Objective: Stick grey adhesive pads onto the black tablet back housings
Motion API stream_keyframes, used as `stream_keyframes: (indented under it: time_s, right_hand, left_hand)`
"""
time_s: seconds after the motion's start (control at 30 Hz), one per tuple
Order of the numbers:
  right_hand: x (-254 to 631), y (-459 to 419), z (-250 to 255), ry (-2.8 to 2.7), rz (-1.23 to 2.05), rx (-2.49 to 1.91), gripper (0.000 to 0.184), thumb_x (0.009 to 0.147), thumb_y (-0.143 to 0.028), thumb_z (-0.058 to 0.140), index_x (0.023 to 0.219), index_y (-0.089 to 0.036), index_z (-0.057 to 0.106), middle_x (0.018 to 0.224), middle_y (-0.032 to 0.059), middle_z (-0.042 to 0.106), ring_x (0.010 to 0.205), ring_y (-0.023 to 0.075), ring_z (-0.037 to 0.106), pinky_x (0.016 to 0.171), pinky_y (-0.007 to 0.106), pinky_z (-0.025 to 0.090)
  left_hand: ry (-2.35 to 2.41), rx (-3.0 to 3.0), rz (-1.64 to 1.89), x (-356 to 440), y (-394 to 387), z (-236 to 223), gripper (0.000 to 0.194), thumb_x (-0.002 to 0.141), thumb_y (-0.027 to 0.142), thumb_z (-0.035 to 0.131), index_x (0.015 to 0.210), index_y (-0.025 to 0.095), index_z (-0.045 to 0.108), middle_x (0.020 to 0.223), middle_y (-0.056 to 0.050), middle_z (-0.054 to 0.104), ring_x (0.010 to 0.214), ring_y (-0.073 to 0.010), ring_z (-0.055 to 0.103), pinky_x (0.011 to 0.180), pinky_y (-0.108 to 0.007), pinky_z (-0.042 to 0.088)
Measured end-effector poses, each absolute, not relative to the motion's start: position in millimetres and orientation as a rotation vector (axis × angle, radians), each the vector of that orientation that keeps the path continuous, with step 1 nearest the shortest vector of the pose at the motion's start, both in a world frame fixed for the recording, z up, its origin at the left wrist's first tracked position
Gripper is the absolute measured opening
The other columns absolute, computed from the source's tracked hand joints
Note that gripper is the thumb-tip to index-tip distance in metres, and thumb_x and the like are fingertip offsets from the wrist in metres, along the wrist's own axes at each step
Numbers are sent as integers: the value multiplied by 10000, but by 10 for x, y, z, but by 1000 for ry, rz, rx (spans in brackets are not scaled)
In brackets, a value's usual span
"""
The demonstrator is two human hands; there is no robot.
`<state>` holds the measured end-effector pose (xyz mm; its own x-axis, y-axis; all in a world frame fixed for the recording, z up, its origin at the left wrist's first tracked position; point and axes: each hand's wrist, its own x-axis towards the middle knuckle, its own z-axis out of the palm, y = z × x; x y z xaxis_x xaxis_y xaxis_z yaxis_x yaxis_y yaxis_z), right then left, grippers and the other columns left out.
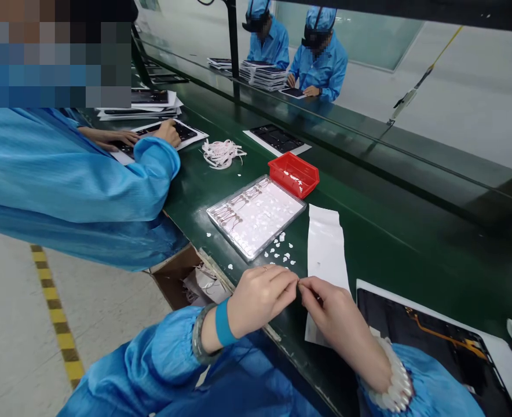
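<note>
Over the table's near edge, my left hand (262, 296) and my right hand (338, 313) meet fingertip to fingertip. Both are closed in a pinch on something too small to make out. Just beyond them, small white tabs (277, 246) lie scattered on the green table. A shallow clear-rimmed tray (262, 217) holds more white tabs and rows of small round parts with thin dark wires. Partly under my right hand is a white paper strip (325, 243). A black panel with an orange flex cable (447, 336) lies to the right, partly covered by my right sleeve.
A red bin (294, 176) with white bits stands behind the tray. Beside it are a tangle of white strips (222, 154) and another black panel (277, 139). At left a co-worker (108, 168) handles a panel; two people sit across. An open carton (182, 278) is below the edge.
</note>
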<state>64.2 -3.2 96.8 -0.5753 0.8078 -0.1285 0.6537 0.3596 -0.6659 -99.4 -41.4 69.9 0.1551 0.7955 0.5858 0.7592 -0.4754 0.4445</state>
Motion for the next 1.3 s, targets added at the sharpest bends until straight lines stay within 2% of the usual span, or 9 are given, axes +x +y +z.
stream_keyframes:
  time_s: [0.17, 0.3, 0.4, 0.5, 0.63, 0.7, 0.87, 1.07, 1.3]
  right_hand:
    - [812, 26, 1018, -2200, 1199, -1363, 288, 894, -391, 409, 818, -193, 604, 702, 14, 612, 641, 142, 543, 623, 250, 413]
    - [1014, 42, 1101, -2002, 1453, -1406, 303, 859, -419, 459, 746, -173, 595, 570, -29, 505, 507, 93, 417, 496, 216, 351]
    - [1199, -74, 1131, -1911, 1500, -1377, 298, 864, -407, 466, 716, -172, 572, 552, -42, 469, 502, 83, 389, 476, 204, 329]
    - [1395, -302, 1095, -1878, 1315, -1443, 255, 876, -373, 477, 760, -173, 585, 587, -39, 505, 550, 87, 439, 532, 206, 350]
    - [1643, -641, 981, -1746, 1113, -1489, 174, 869, -326, 534, 816, -185, 623, 641, -30, 560, 590, 89, 485, 576, 207, 378]
    - [1805, -769, 937, -1687, 1062, -1475, 205, 876, -324, 533, 751, -184, 614, 652, -19, 552, 609, 95, 493, 583, 211, 391]
    - [2529, -921, 895, -1642, 766, -1665, 206, 880, -309, 523, 740, -188, 616, 755, 30, 563, 756, 153, 535, 710, 289, 439]
    - [3199, -943, 798, -1882, 497, -2012, 196, 869, -261, 511, 726, -222, 639, 842, 66, 574, 909, 228, 510, 824, 385, 427]
    - [3174, -794, 855, -2187, 532, -2071, 180, 841, -168, 526, 722, -205, 657, 803, 50, 630, 880, 212, 531, 787, 342, 444]
  left_hand:
    - [1888, 2366, 1048, -1099, -177, 708, 195, 896, 124, 431, 875, 145, 624, 855, -66, 669, 815, -187, 618, 746, -325, 508]
    - [1778, 2603, 798, -1005, -131, 798, 396, 853, 58, 397, 1215, 137, 538, 1195, -140, 575, 1084, -265, 510, 869, -428, 450]
    - [1367, 2680, 822, -738, -247, 901, 265, 920, 202, 434, 1132, 157, 587, 1051, -99, 626, 1000, -244, 521, 839, -394, 434]
    - [1160, 2614, 843, -455, -354, 949, 253, 961, 209, 394, 869, 158, 624, 798, -44, 623, 812, -187, 539, 743, -341, 411]
    - [942, 2491, 778, -145, -369, 907, 312, 977, 220, 366, 761, 174, 587, 740, -14, 606, 714, -155, 540, 685, -303, 410]
    - [878, 2522, 741, 3, -370, 867, 320, 982, 266, 363, 787, 182, 602, 724, -9, 610, 688, -155, 555, 659, -295, 424]
    - [773, 2811, 734, 297, -491, 707, 312, 970, 314, 385, 1127, 146, 596, 912, -73, 665, 835, -207, 609, 761, -348, 473]
    - [604, 2915, 640, 397, -663, 457, 145, 895, 217, 552, 1004, 185, 643, 1008, -44, 670, 910, -184, 599, 770, -304, 457]
    - [649, 2891, 585, 384, -662, 436, 209, 928, 164, 458, 1015, 199, 644, 1033, -25, 670, 930, -178, 584, 804, -321, 440]
